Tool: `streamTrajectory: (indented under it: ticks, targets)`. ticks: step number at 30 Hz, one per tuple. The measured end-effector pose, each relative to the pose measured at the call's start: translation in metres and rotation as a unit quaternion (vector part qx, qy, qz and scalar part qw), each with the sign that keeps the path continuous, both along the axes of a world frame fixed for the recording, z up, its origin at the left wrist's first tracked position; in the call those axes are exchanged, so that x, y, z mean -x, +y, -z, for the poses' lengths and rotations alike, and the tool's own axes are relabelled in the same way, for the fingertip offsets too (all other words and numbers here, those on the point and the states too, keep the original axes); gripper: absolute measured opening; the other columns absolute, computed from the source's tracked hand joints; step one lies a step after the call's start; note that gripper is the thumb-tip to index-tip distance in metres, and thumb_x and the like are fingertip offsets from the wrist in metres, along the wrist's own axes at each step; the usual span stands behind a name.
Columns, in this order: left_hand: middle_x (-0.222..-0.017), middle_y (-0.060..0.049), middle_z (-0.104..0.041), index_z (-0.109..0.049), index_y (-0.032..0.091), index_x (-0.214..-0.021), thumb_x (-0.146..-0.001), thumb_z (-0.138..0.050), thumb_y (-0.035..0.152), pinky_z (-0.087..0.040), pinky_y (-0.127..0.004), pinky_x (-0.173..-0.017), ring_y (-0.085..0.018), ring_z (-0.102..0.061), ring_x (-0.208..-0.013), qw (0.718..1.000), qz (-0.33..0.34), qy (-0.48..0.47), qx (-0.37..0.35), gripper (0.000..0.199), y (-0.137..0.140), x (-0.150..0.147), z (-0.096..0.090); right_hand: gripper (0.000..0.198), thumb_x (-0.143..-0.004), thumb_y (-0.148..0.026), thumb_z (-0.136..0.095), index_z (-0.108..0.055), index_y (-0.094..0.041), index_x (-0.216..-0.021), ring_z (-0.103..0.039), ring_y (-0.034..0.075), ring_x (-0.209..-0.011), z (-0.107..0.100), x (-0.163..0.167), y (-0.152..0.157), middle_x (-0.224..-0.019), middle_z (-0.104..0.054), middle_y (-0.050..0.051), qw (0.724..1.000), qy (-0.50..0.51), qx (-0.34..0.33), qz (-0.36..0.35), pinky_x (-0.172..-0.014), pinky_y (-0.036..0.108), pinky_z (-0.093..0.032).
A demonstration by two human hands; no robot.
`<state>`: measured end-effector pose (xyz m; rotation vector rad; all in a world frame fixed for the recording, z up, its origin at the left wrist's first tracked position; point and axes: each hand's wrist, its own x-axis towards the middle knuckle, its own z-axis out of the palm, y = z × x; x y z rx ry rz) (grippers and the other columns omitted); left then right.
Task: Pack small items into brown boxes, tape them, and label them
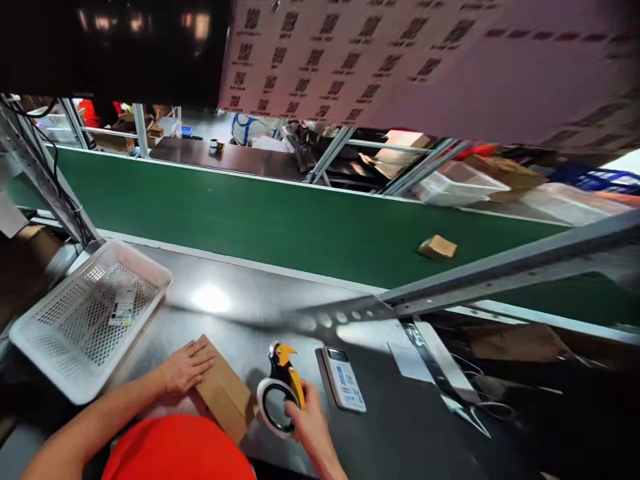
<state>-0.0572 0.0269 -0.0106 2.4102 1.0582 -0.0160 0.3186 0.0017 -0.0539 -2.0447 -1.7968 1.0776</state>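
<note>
Red shirt point(177, 450) shows below your left hand point(186, 368) and right hand point(309, 415). Above them hangs a QR-code sheet point(400, 63), captions illegible; left of your left, a basket point(47, 367) holds an unreadable label point(121, 308). Your left rests straight-fingered on a carton point(227, 393); your right, curled, grips a tape dispenser point(286, 363), near a blurrily printed device point(345, 383).

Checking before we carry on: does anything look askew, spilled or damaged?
Nothing looks spilled, and the near box and tape dispenser show no clear damage. Only the cords at right look untidy, lying in loose loops.
</note>
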Motion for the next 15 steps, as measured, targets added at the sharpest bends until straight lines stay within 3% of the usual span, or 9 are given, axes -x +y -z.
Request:
streamTrajectory:
  ticks: [2, 4, 6, 8, 10, 12, 14, 15]
  targets:
    - [-0.166, -0.013, -0.054, -0.05, 0.021, -0.159, -0.101, -0.057, 0.028, -0.034, -0.055, -0.132, -0.034, -0.041, -0.159, 0.999, -0.019, -0.021, -0.031, 0.059, -0.001, -0.001, 0.001, 0.058, -0.08, -0.017, -0.044, -0.049, -0.023, -0.137, -0.069, 0.032, -0.125, -0.014, 0.022, -0.026, -0.135, -0.07, 0.016, 0.995, 0.07, -0.068, -0.003, -0.106, 0.046, -0.058]
    - [-0.166, -0.017, -0.052, -0.051, 0.014, -0.157, -0.102, -0.054, 0.027, -0.036, -0.054, -0.131, -0.034, -0.042, -0.159, 0.998, -0.015, -0.023, -0.06, 0.057, 0.0, 0.0, 0.003, 0.062, -0.075, -0.015, -0.049, -0.051, -0.024, -0.136, -0.064, 0.032, -0.131, -0.024, 0.046, -0.042, -0.141, -0.065, 0.017, 0.981, 0.115, -0.136, -0.072, -0.112, 0.048, -0.054]
    - [-0.167, -0.02, -0.05, -0.052, 0.011, -0.156, -0.103, -0.052, 0.027, -0.037, -0.054, -0.131, -0.033, -0.041, -0.16, 0.997, 0.007, -0.004, -0.075, 0.056, 0.001, 0.0, 0.006, 0.064, -0.071, -0.012, -0.051, -0.056, -0.023, -0.134, -0.067, 0.032, -0.124, -0.024, 0.066, -0.051, -0.138, -0.065, 0.016, 0.966, 0.116, -0.188, -0.133, -0.106, 0.048, -0.058]
    - [-0.165, -0.019, -0.053, -0.054, 0.012, -0.154, -0.103, -0.05, 0.027, -0.035, -0.056, -0.132, -0.032, -0.042, -0.159, 0.998, 0.013, 0.003, -0.069, 0.053, 0.001, -0.001, 0.007, 0.067, -0.069, -0.011, -0.052, -0.059, -0.023, -0.134, -0.069, 0.031, -0.118, -0.018, 0.078, -0.056, -0.136, -0.065, 0.015, 0.955, 0.092, -0.238, -0.149, -0.099, 0.047, -0.061]
    - [-0.16, -0.015, -0.06, -0.063, 0.017, -0.145, -0.1, -0.049, 0.022, -0.032, -0.058, -0.133, -0.031, -0.045, -0.157, 0.995, -0.075, -0.051, -0.029, 0.047, -0.004, -0.006, 0.005, 0.07, -0.067, -0.01, -0.053, -0.061, -0.024, -0.135, -0.07, 0.031, -0.119, -0.009, 0.082, -0.061, -0.138, -0.065, 0.015, 0.949, 0.061, -0.275, -0.142, -0.098, 0.047, -0.062]
    - [-0.152, -0.013, -0.067, -0.072, 0.02, -0.131, -0.098, -0.048, 0.02, -0.035, -0.057, -0.132, -0.031, -0.051, -0.152, 0.95, -0.263, -0.161, 0.051, 0.041, -0.012, -0.014, 0.001, 0.071, -0.067, -0.009, -0.053, -0.06, -0.024, -0.136, -0.07, 0.031, -0.12, -0.002, 0.079, -0.065, -0.14, -0.064, 0.015, 0.947, 0.048, -0.286, -0.136, -0.098, 0.048, -0.062]
    - [-0.138, -0.014, -0.074, -0.073, 0.022, -0.121, -0.099, -0.047, 0.029, -0.047, -0.052, -0.121, -0.03, -0.062, -0.137, 0.85, -0.441, -0.242, 0.153, 0.035, -0.02, -0.026, -0.002, 0.069, -0.069, -0.008, -0.053, -0.059, -0.024, -0.136, -0.071, 0.031, -0.119, 0.001, 0.074, -0.069, -0.139, -0.063, 0.015, 0.946, 0.054, -0.288, -0.138, -0.097, 0.048, -0.063]
    - [-0.126, -0.014, -0.077, -0.073, 0.021, -0.116, -0.099, -0.047, 0.035, -0.055, -0.049, -0.11, -0.03, -0.067, -0.125, 0.802, -0.497, -0.259, 0.205, 0.034, -0.023, -0.033, -0.003, 0.068, -0.07, -0.008, -0.053, -0.059, -0.024, -0.136, -0.071, 0.031, -0.118, 0.002, 0.073, -0.07, -0.138, -0.063, 0.015, 0.945, 0.058, -0.291, -0.139, -0.096, 0.047, -0.063]
